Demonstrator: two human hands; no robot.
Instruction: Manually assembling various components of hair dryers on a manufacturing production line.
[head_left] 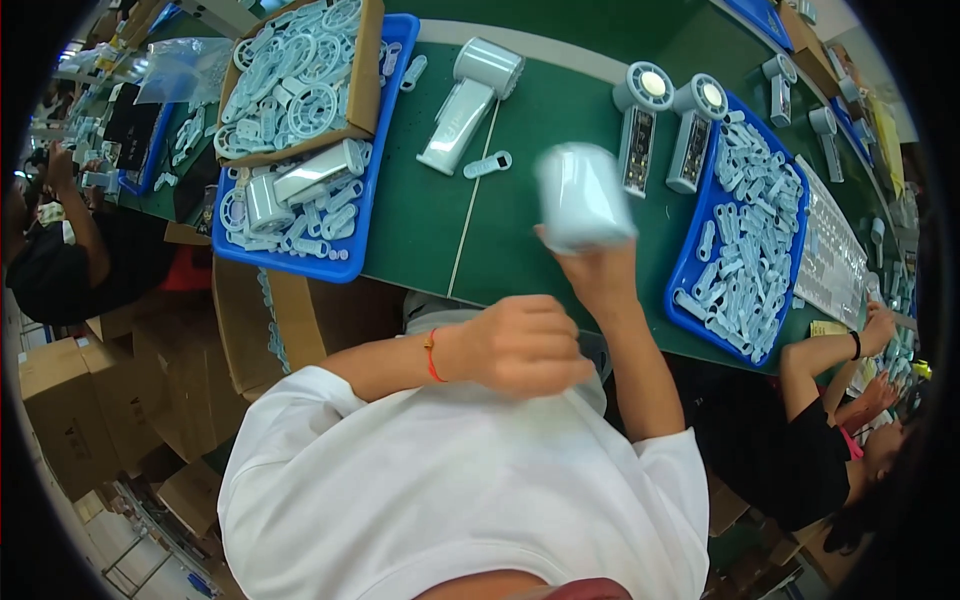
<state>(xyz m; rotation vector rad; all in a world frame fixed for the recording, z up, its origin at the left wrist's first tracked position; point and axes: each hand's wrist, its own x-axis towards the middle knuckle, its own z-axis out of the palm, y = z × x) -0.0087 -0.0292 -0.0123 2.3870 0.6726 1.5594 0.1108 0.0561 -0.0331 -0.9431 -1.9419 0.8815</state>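
My right hand (603,280) grips a glossy white plastic housing (585,195) from below, raised over the near part of the green table. The housing has a broad rounded body and is smeared by motion. Close in front of my chest, my left hand (530,343) is curled into a fist with its back showing; whatever its fingers may hold is hidden. Beyond the hands lies a white housing with a round head and long handle (462,120), beside a small pale strip with a dark window (488,165). Two similar units (637,150) (690,150) lie with circuit boards exposed in their handles.
On the left, a blue tray (345,268) holds pale parts and a cardboard box (366,70) heaped with rings and strips. Another blue tray (684,275), full of small pale parts, lies at right. Co-workers sit on both sides; cartons (75,410) stand at lower left.
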